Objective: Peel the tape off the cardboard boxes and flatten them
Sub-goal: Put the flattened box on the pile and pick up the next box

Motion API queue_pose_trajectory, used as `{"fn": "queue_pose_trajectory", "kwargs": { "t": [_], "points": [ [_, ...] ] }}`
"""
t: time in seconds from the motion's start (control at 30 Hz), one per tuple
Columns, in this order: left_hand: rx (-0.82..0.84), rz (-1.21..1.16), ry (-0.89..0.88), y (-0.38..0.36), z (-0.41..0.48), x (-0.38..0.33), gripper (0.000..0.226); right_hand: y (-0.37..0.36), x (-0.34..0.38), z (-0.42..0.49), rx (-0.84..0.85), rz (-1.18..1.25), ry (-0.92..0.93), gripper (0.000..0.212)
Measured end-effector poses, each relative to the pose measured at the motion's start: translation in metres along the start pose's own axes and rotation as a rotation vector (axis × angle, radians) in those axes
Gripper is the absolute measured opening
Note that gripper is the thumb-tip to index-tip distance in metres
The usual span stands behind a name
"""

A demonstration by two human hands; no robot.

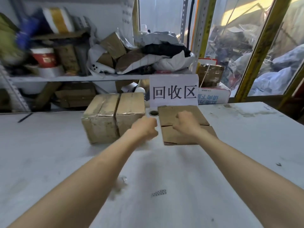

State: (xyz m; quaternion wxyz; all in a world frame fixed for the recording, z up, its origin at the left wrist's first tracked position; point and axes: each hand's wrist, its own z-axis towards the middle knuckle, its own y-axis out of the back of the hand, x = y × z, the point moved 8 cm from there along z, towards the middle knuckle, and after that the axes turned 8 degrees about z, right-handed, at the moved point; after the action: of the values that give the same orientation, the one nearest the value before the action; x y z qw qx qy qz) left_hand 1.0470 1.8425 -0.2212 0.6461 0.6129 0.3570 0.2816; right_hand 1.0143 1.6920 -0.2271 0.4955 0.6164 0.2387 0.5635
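Found on the scuffed white tabletop [230,162]: one closed brown cardboard box [113,117], upright at far centre, clear tape across top and front, dark strap round the middle. Lies just to its right, apart from it: a flattened brown cardboard sheet [184,111], flaps spread flat, directly below a white paper sign with black characters [173,91] standing at the table's back edge. Shows between box and sheet, near the sign's lower left corner: a small round hole [153,113] in the tabletop. Left hand [145,129] out over the gap between box and sheet, close beside the box's right face, fingers curled together into a loose fist, nothing visible in the grip; contact with the box not determinable. Right hand [185,122] on the flattened sheet, fingers folded under, knuckles down against the cardboard, nothing seen held. Nearer the camera: a crumpled wad of clear tape [120,183] and a short patterned strip [158,193], both loose on the surface. Behind the table: a grey shelf [65,78] crowded with boxes and bags, blurred.
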Motion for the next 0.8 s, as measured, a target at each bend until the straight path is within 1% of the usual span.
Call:
{"fn": "queue_pose_trajectory", "kwargs": {
  "t": [0.1, 0.17, 0.2, 0.3, 0.37, 0.4, 0.47, 0.5, 0.57, 0.6, 0.67, 0.7, 0.73, 0.77, 0.8],
  "points": [
    [0.015, -0.006, 0.038, 0.027, -0.04, 0.051, 0.021, -0.002, 0.058, -0.004, 0.024, 0.282, 0.047, 0.018],
    [0.003, -0.022, 0.089, 0.04, -0.059, 0.083, 0.02, -0.004, 0.088, 0.0, -0.008, 0.469, 0.02, 0.038],
    [-0.016, -0.029, 0.113, 0.045, -0.065, 0.098, 0.02, -0.007, 0.1, 0.003, -0.019, 0.562, -0.019, 0.043],
    [-0.092, -0.085, 0.153, 0.054, -0.079, 0.13, 0.022, -0.025, 0.118, 0.011, -0.016, 0.766, -0.156, 0.049],
    [-0.109, -0.136, 0.151, 0.052, -0.081, 0.142, 0.026, -0.043, 0.119, 0.013, 0.02, 0.816, -0.253, 0.069],
    [-0.11, -0.154, 0.141, 0.05, -0.082, 0.145, 0.026, -0.049, 0.118, 0.012, 0.027, 0.817, -0.289, 0.072],
    [-0.11, -0.2, 0.119, 0.046, -0.082, 0.149, 0.025, -0.055, 0.109, 0.007, 0.019, 0.86, -0.345, 0.065],
    [-0.114, -0.229, 0.113, 0.045, -0.082, 0.15, 0.024, -0.056, 0.101, 0.004, 0.026, 0.917, -0.381, 0.066],
    [-0.148, -0.298, 0.115, 0.046, -0.084, 0.154, 0.018, -0.054, 0.086, -0.008, 0.093, 0.944, -0.446, 0.08],
    [-0.168, -0.331, 0.116, 0.046, -0.086, 0.155, 0.017, -0.052, 0.08, -0.014, 0.119, 0.932, -0.469, 0.089],
    [-0.185, -0.383, 0.114, 0.045, -0.091, 0.152, 0.019, -0.048, 0.074, -0.024, 0.106, 0.941, -0.472, 0.106],
    [-0.183, -0.402, 0.107, 0.043, -0.094, 0.149, 0.02, -0.047, 0.079, -0.029, 0.114, 0.938, -0.432, 0.107],
    [-0.175, -0.417, 0.105, 0.042, -0.097, 0.147, 0.023, -0.048, 0.088, -0.033, 0.14, 0.912, -0.374, 0.1],
    [-0.16, -0.428, 0.109, 0.041, -0.1, 0.145, 0.025, -0.051, 0.094, -0.037, 0.15, 0.878, -0.326, 0.086],
    [-0.139, -0.434, 0.112, 0.04, -0.104, 0.143, 0.026, -0.051, 0.098, -0.04, 0.126, 0.86, -0.307, 0.072]
  ]
}}
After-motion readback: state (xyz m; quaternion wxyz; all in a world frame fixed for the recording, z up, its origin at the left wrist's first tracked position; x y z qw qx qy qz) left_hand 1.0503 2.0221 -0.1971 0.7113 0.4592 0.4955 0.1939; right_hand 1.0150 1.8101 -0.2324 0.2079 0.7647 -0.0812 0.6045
